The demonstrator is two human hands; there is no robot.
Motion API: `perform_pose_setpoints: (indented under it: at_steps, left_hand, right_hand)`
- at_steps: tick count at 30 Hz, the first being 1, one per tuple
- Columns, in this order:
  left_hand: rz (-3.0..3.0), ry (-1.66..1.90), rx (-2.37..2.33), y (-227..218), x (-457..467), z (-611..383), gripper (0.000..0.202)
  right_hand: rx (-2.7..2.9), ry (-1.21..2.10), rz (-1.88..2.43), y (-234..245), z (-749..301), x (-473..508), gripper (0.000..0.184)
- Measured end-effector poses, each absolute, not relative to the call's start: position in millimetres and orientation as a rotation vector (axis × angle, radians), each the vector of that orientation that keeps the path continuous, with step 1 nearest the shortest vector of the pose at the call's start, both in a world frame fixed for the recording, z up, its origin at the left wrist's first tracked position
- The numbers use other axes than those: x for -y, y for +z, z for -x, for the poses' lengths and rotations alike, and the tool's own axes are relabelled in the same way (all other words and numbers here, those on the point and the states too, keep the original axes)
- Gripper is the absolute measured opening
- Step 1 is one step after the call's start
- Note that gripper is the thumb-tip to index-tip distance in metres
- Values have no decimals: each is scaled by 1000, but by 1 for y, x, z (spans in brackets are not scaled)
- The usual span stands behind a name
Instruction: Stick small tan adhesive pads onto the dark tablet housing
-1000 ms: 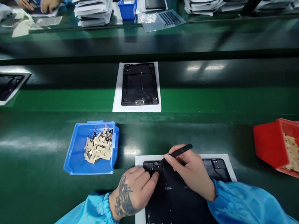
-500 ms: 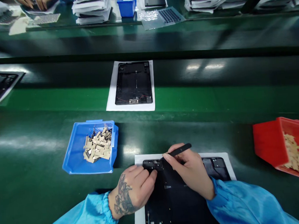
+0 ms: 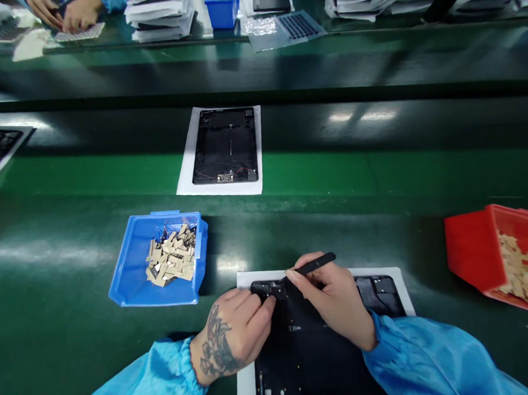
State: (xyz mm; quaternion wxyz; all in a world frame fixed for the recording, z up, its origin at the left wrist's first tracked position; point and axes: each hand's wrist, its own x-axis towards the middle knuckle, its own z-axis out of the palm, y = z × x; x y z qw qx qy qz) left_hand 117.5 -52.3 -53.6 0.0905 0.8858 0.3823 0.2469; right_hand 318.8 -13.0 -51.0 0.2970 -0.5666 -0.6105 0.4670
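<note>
Over the black tablet housing [image 3: 319, 361]: both hands sit at its top edge, close together.
Left hand [image 3: 234, 333]: curled down onto the housing, grip unclear.
Right hand [image 3: 333, 303]: pinching a slim black tool [image 3: 315, 264], its tip hard to make out against the housing.

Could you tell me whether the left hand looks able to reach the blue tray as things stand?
Probably yes: the left hand lies near the blue tray, and only green bench lies between them, with nothing standing in the way.
</note>
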Motion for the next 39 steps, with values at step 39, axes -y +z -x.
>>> perform_pose_setpoints:
  at_steps: [39]
  left_hand:
    - [-2704,609,-1362,-60,53,-123,29]
  right_hand:
    - [1672,1170,1433,-42,-326,17,20]
